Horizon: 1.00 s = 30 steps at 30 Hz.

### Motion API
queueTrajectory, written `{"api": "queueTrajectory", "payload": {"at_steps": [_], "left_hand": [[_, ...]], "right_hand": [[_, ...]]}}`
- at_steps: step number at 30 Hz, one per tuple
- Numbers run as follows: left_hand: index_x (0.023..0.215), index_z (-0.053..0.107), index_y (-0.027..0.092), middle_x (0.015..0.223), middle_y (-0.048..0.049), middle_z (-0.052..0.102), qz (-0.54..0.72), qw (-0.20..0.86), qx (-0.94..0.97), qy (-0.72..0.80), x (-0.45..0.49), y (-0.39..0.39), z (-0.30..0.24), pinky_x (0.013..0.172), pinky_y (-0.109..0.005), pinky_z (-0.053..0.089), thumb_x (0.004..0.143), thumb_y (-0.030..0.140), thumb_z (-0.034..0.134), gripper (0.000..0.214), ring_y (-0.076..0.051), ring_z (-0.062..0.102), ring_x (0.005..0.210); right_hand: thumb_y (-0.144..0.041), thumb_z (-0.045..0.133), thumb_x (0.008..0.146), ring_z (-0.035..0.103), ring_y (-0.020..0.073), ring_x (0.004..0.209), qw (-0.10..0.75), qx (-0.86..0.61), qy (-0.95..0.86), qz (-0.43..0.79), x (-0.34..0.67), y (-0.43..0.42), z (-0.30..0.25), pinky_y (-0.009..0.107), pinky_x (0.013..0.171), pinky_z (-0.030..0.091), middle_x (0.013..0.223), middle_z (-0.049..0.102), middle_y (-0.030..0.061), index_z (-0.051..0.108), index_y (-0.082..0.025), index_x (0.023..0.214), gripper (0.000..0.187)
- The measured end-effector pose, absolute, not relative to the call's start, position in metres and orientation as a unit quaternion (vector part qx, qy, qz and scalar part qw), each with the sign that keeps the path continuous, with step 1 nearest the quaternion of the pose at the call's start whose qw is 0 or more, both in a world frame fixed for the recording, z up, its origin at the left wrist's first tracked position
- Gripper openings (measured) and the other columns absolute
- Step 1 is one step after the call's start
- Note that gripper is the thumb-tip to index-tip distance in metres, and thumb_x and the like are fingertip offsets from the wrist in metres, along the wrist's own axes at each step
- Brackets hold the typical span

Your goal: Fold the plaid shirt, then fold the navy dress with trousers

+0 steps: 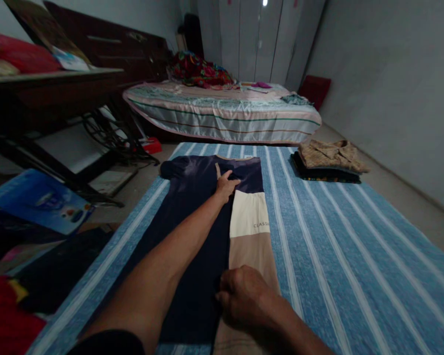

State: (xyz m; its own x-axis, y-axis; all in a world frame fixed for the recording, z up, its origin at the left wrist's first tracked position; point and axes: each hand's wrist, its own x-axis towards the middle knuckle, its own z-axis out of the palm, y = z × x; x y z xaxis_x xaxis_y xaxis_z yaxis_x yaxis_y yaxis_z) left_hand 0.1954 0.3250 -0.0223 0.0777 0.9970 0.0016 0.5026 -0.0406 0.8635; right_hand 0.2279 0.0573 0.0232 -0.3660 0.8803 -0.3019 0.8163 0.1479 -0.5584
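Observation:
A dark navy shirt (192, 217) with cream and tan panels lies lengthwise on a blue striped mat (336, 256). One side is folded over, so the navy back covers part of the panelled front. My left hand (226, 186) reaches far out and pinches the folded edge near the collar. My right hand (244, 296) is near me with fingers curled, gripping the same folded edge close to the hem.
A stack of folded clothes (329, 160) sits at the mat's far right. A mattress (222, 111) with bright bedding lies beyond. A dark table (52, 93) stands at left, with a blue packet (37, 199) and dark and red clothes (7, 315) on the floor.

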Motion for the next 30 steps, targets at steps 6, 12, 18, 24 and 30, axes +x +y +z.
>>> {"api": "queueTrajectory", "payload": {"at_steps": [6, 12, 18, 24, 30], "left_hand": [[0.135, 0.043, 0.020, 0.079, -0.0003, 0.065, 0.308, 0.253, 0.722, 0.566, 0.190, 0.322, -0.017, 0.068, -0.024, 0.049, 0.070, 0.011, 0.063, 0.068, -0.016, 0.063, 0.074], [0.133, 0.041, 0.022, 0.112, -0.0095, 0.062, 0.239, 0.144, 0.767, 0.578, 0.186, 0.312, -0.014, 0.089, -0.033, 0.044, 0.073, 0.018, 0.062, 0.064, -0.026, 0.057, 0.106], [0.114, 0.049, 0.016, 0.108, -0.0168, 0.058, 0.186, 0.065, 0.760, 0.619, 0.189, 0.293, 0.002, 0.082, -0.043, 0.046, 0.080, 0.018, 0.050, 0.034, -0.031, 0.059, 0.100], [0.108, 0.057, 0.022, 0.126, -0.0066, 0.051, 0.133, 0.051, 0.858, 0.494, 0.223, 0.278, 0.005, 0.098, -0.031, 0.037, 0.087, 0.029, 0.045, 0.025, -0.020, 0.046, 0.118], [0.134, 0.040, 0.017, 0.148, -0.0119, 0.029, 0.053, 0.086, 0.885, 0.453, 0.246, 0.276, -0.026, 0.109, -0.042, 0.019, 0.091, 0.048, 0.034, 0.053, -0.025, 0.021, 0.137]], "right_hand": [[-0.027, 0.050, 0.076, 0.063, 0.0170, 0.065, 0.092, -0.554, -0.749, 0.350, 0.227, 0.058, 0.021, 0.021, 0.048, 0.031, 0.073, 0.069, 0.0061, 0.066, -0.018, 0.077, 0.019], [-0.025, 0.051, 0.079, 0.060, 0.0132, 0.062, 0.147, -0.561, -0.719, 0.383, 0.224, 0.052, 0.019, 0.020, 0.049, 0.030, 0.070, 0.066, 0.0032, 0.061, -0.018, 0.074, 0.013], [-0.020, 0.044, 0.085, 0.057, 0.0118, 0.065, 0.288, -0.586, -0.701, 0.286, 0.234, 0.058, 0.012, 0.021, 0.059, 0.038, 0.072, 0.061, 0.0013, 0.057, -0.018, 0.079, 0.015], [-0.027, 0.043, 0.087, 0.050, 0.0271, 0.111, 0.288, -0.619, -0.729, 0.057, 0.254, 0.070, -0.011, 0.040, 0.092, 0.039, 0.115, 0.058, 0.0160, 0.059, -0.014, 0.106, 0.028], [-0.051, 0.048, 0.085, 0.015, 0.0370, 0.136, 0.173, -0.684, -0.707, 0.058, 0.256, 0.066, -0.036, 0.051, 0.107, 0.020, 0.145, 0.028, 0.0229, 0.039, -0.005, 0.135, 0.069]]}}
